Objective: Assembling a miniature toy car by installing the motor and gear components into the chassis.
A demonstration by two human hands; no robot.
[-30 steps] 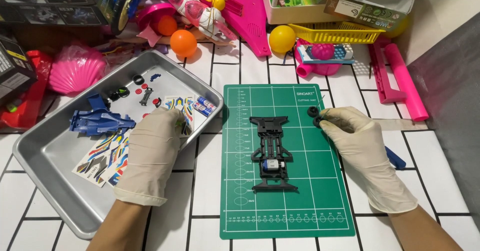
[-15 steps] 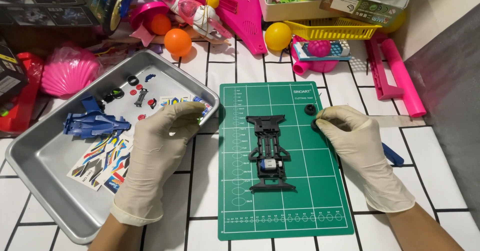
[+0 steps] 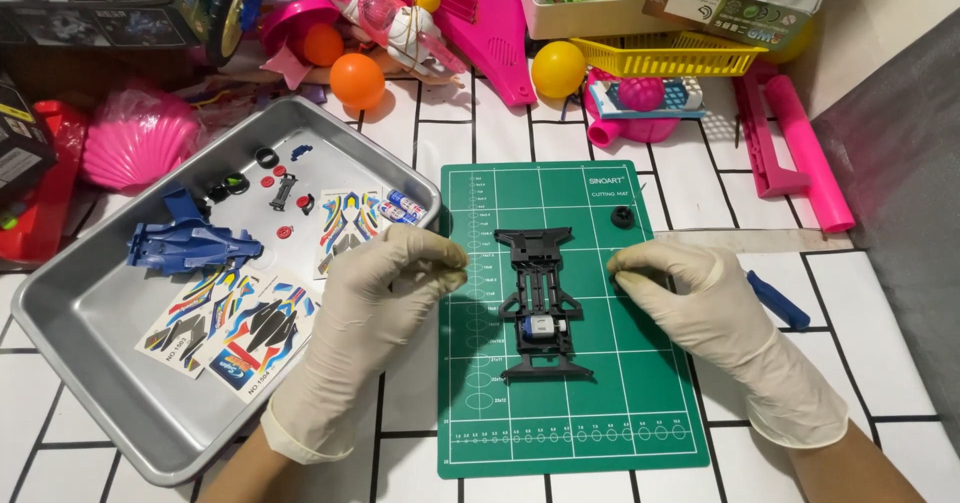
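A metal tray [image 3: 70,313] at the left holds a blue car body [image 3: 190,245], sticker sheets [image 3: 235,318], small black tyres [image 3: 240,178] and red bits. The gloved left hand [image 3: 375,308] hangs over the tray's right rim, fingertips pressed together at the green cutting mat's [image 3: 600,413] edge; whether they pinch anything cannot be told. On the mat lies a black toy-car chassis [image 3: 540,303], with a black wheel [image 3: 622,217] near the mat's top right. The gloved right hand [image 3: 710,308] rests just right of the chassis, fingers curled in, thumb meeting forefinger; any held part is hidden.
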